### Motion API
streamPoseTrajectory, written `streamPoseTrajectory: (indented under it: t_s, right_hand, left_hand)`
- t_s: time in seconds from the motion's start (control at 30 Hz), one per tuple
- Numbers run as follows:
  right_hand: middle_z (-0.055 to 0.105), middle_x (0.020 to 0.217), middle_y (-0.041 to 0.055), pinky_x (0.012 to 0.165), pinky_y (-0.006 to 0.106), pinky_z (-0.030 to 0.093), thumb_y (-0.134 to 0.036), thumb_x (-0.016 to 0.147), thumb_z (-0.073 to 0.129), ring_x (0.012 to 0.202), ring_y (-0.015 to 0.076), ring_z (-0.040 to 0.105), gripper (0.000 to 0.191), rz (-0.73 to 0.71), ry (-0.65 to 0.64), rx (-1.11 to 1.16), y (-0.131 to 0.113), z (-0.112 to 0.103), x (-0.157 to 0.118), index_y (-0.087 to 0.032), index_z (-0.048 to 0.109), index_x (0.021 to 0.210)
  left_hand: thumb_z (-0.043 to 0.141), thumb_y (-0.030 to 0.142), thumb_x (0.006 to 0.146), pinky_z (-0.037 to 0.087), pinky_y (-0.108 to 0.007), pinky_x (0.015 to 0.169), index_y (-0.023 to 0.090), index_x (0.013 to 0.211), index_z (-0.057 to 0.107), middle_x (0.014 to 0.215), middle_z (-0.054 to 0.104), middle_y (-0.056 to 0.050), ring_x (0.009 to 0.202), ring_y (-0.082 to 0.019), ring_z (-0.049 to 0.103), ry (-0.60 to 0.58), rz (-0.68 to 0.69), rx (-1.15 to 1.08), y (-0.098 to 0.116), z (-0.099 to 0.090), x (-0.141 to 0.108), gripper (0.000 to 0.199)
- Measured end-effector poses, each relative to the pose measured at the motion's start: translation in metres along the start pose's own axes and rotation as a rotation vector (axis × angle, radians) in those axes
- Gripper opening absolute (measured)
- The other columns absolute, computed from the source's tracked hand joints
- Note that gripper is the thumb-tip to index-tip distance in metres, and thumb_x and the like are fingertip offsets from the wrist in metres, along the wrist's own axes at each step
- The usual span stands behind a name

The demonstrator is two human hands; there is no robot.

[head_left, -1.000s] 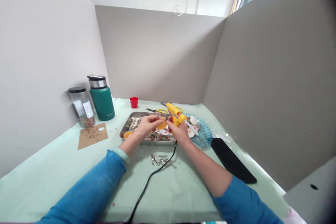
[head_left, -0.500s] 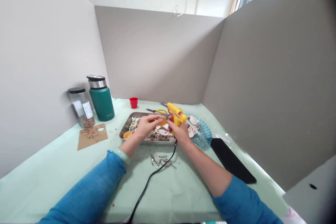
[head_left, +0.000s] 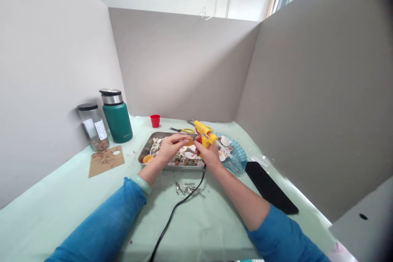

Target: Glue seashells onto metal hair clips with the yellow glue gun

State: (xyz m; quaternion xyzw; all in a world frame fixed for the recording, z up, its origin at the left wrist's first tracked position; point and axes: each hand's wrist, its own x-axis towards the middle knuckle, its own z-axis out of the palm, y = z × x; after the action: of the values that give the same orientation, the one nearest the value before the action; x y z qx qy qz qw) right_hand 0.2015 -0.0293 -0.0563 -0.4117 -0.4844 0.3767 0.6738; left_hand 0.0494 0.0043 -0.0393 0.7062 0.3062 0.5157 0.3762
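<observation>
Over the metal tray, my left hand [head_left: 168,148] pinches a flat, round orange piece [head_left: 190,142] between thumb and fingers. It is too small in view to tell whether it is a shell. My right hand [head_left: 209,153] is closed around a yellow hot glue gun [head_left: 205,134], whose glue stick pokes out at the rear and whose black cord [head_left: 177,208] trails toward me. The right fingertips come close to the orange piece; whether they touch it I cannot tell. Beneath both hands, the tray [head_left: 172,168] holds shells and small stones, with another orange piece [head_left: 148,159] at its left end.
A blue glass dish [head_left: 242,157] with shells stands right of the tray, near a black flat slab [head_left: 272,188]. Metal clips [head_left: 188,189] lie in front. Behind are yellow-handled pliers [head_left: 187,130] and a red cup [head_left: 155,121]. A green bottle [head_left: 117,120], jar [head_left: 95,129] and brown card [head_left: 107,160] stand left.
The orange piece in my left hand is tilted flatter and shows less of its face. The glue gun keeps nearly the same place, while the whole view has shifted slightly.
</observation>
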Motion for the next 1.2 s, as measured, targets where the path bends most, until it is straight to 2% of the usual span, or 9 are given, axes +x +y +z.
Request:
streamPoseTrajectory:
  t_s: [0.7,1.1,1.2]
  right_hand:
    - [0.054,0.062,-0.0059,0.043,0.022,0.044,-0.034,0.066,0.066,0.044,0.0090,0.050,0.027,-0.021,0.017,0.002,0.0012,0.0006,0.0011,-0.020,0.055,0.087]
    - [0.055,0.061,-0.0065,0.044,0.022,0.043,-0.036,0.065,0.067,0.044,0.0093,0.051,0.029,-0.010,0.026,-0.004,0.0019,0.0003,0.0010,-0.020,0.055,0.086]
    - [0.055,0.061,-0.0063,0.044,0.022,0.043,-0.037,0.065,0.067,0.045,0.0092,0.051,0.029,0.002,0.029,-0.008,0.0019,0.0000,0.0007,-0.020,0.056,0.086]
  left_hand:
    - [0.072,0.031,0.070,0.048,-0.033,0.087,0.019,0.086,0.075,0.095,0.070,-0.009,0.091,-0.020,0.063,-0.003,0.169,0.048,-0.0008,0.0000,0.0004,0.019]
    - [0.072,0.031,0.069,0.047,-0.034,0.088,0.019,0.086,0.075,0.097,0.070,-0.010,0.095,-0.022,0.062,0.002,0.161,0.053,0.0008,0.0008,0.0006,0.021]
    - [0.071,0.035,0.070,0.049,-0.031,0.082,0.018,0.085,0.075,0.097,0.071,-0.009,0.091,-0.021,0.062,0.005,0.100,0.013,0.0011,0.0012,0.0002,0.023]
